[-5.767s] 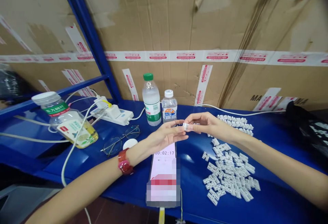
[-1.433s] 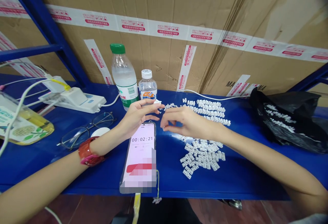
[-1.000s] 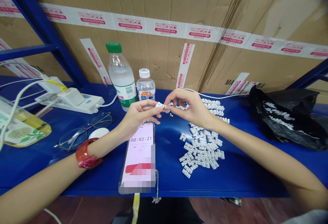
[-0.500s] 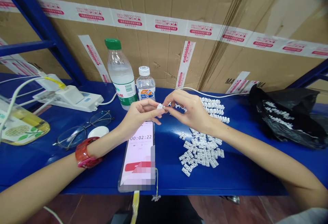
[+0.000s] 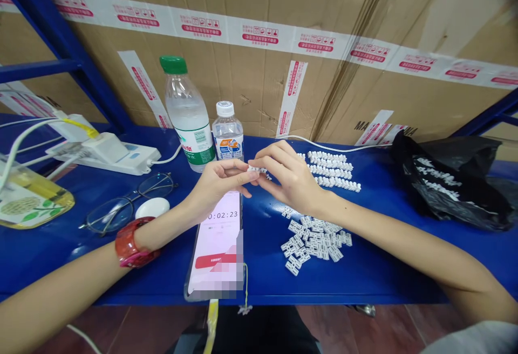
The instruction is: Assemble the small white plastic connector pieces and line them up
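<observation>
Both hands meet above the phone's top end, around a small knobbly white plastic piece. My left hand pinches its left end between thumb and fingers. From the right, the fingertips of my right hand close on the same piece and hide part of it. Below my right hand lies a loose pile of flat white plastic pieces. Behind that hand, rows of joined knobbly white pieces lie side by side, partly covered by it.
A phone showing a timer lies in front. Two bottles, one green-capped and one white-capped, stand behind my left hand. Glasses and a power strip are at left. A black bag holding white pieces sits at right.
The right fingers have shifted over the white piece, and more of its length shows between the hands. The phone timer has moved from 02:22 to 02:23. The view has shifted slightly.
</observation>
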`<state>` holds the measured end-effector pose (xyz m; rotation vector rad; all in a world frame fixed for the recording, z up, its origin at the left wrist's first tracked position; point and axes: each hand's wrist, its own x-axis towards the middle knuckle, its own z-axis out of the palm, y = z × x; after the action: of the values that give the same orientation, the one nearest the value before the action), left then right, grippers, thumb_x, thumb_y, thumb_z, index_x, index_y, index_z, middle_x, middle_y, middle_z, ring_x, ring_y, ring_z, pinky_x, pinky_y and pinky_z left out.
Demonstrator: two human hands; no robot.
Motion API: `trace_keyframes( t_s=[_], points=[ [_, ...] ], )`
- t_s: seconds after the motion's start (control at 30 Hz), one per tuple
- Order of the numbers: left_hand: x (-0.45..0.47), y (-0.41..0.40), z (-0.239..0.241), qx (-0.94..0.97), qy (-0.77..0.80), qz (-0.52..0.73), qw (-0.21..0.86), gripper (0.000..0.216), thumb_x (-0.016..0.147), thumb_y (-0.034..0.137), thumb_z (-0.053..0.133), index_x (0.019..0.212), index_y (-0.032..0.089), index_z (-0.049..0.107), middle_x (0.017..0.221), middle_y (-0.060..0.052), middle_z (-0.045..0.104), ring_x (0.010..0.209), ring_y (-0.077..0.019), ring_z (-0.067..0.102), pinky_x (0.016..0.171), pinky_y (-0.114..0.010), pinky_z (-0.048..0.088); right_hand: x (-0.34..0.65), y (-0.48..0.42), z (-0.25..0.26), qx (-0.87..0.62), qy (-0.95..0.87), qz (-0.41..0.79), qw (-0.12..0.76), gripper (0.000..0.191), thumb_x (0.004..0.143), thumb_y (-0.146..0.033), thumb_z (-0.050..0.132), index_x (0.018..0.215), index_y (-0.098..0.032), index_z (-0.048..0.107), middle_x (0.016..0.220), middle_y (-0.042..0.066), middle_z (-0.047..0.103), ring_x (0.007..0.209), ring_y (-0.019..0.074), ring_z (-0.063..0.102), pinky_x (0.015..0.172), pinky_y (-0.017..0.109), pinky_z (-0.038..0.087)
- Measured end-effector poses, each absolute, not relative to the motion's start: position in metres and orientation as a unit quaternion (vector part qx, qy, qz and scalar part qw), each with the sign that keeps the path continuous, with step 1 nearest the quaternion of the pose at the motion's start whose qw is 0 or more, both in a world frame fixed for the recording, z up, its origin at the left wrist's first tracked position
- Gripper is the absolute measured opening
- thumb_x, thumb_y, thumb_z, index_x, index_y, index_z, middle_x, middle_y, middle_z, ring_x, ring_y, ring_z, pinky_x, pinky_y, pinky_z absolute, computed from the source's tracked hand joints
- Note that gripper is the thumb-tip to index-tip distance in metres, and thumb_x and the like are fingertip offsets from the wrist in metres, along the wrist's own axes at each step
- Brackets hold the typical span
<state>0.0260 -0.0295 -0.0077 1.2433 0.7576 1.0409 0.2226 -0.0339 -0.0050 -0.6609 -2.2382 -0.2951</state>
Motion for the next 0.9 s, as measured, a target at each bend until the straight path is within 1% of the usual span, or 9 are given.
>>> trace_keyframes(
  t_s=[0.13,0.2,0.33,0.4,0.5,0.6,0.77,0.87,0.9],
  points=[
    [0.026,-0.031,-0.008,0.545,0.341,0.448,0.621,0.024,0.06,0.03,0.099,0.073,0.019,0.082,0.068,-0.002,0.077,0.055,-0.013,0.067,0.054,-0.023,0.059,0.222,-0.033,-0.01,-0.248,-0.873,-0.141,0.396,0.021,0.108,-0.021,0.049,0.102,-0.016,0.069,0.097,0.012,0.071,0.092,0.0236,0.059,0.08,0.041,0.055],
    [0.025,-0.029,-0.007,0.551,0.345,0.447,0.614,0.022,0.061,0.029,0.098,0.071,0.018,0.082,0.067,-0.002,0.077,0.053,-0.0126,0.067,0.053,-0.022,0.058,0.226,-0.03,-0.004,-0.227,-0.882,-0.123,0.394,0.02,0.107,-0.02,0.051,0.105,-0.014,0.07,0.098,0.012,0.072,0.093,0.0236,0.06,0.083,0.042,0.055],
    [0.021,-0.024,-0.002,0.573,0.342,0.414,0.619,0.017,0.066,0.025,0.096,0.074,0.018,0.083,0.069,-0.003,0.079,0.054,-0.0115,0.067,0.054,-0.021,0.057,0.239,-0.026,0.021,-0.199,-0.93,0.036,0.308,0.019,0.103,-0.024,0.064,0.119,-0.016,0.069,0.114,0.011,0.073,0.106,0.023,0.064,0.092,0.04,0.055],
    [0.02,-0.022,-0.001,0.592,0.329,0.382,0.629,0.014,0.069,0.023,0.094,0.078,0.018,0.084,0.07,-0.003,0.08,0.057,-0.0116,0.068,0.055,-0.019,0.058,0.244,-0.028,0.034,-0.201,-0.936,0.105,0.268,0.017,0.102,-0.024,0.067,0.117,-0.017,0.071,0.114,0.01,0.072,0.106,0.0212,0.065,0.092,0.038,0.054],
    [0.019,-0.021,-0.003,0.605,0.311,0.357,0.64,0.016,0.073,0.026,0.093,0.086,0.019,0.087,0.079,-0.005,0.083,0.066,-0.0135,0.072,0.057,-0.02,0.061,0.248,-0.029,0.047,-0.215,-0.936,0.135,0.243,0.014,0.101,-0.026,0.069,0.11,-0.017,0.074,0.11,0.009,0.073,0.102,0.0191,0.066,0.09,0.035,0.052],
    [0.019,-0.021,-0.005,0.593,0.315,0.354,0.65,0.025,0.078,0.034,0.092,0.099,0.021,0.087,0.095,-0.008,0.085,0.078,-0.0161,0.074,0.061,-0.022,0.065,0.259,-0.019,0.052,-0.271,-0.923,0.12,0.247,0.018,0.096,-0.032,0.074,0.107,-0.017,0.074,0.102,0.006,0.076,0.09,0.0169,0.065,0.083,0.032,0.051],
    [0.019,-0.021,-0.007,0.591,0.326,0.336,0.657,0.032,0.079,0.04,0.092,0.104,0.02,0.086,0.098,-0.009,0.085,0.08,-0.0161,0.074,0.06,-0.021,0.066,0.309,0.031,0.044,-0.474,-0.832,0.076,0.279,0.026,0.086,-0.04,0.08,0.093,-0.016,0.076,0.086,0.005,0.076,0.075,0.0169,0.066,0.073,0.032,0.051],
    [0.019,-0.019,-0.009,0.596,0.318,0.321,0.664,0.034,0.08,0.04,0.091,0.107,0.02,0.085,0.1,-0.01,0.084,0.082,-0.0167,0.074,0.06,-0.022,0.066,0.338,0.059,0.03,-0.562,-0.806,0.051,0.176,0.019,0.088,-0.031,0.075,0.096,-0.015,0.08,0.086,0.01,0.079,0.078,0.021,0.071,0.074,0.033,0.053],
    [0.019,-0.019,-0.01,0.596,0.316,0.32,0.665,0.033,0.081,0.04,0.091,0.107,0.02,0.085,0.1,-0.01,0.084,0.081,-0.0167,0.074,0.06,-0.022,0.066,0.345,0.065,0.025,-0.569,-0.806,0.055,0.153,0.015,0.086,-0.027,0.076,0.094,-0.015,0.08,0.085,0.01,0.08,0.078,0.0219,0.072,0.073,0.033,0.054]
  ],
)
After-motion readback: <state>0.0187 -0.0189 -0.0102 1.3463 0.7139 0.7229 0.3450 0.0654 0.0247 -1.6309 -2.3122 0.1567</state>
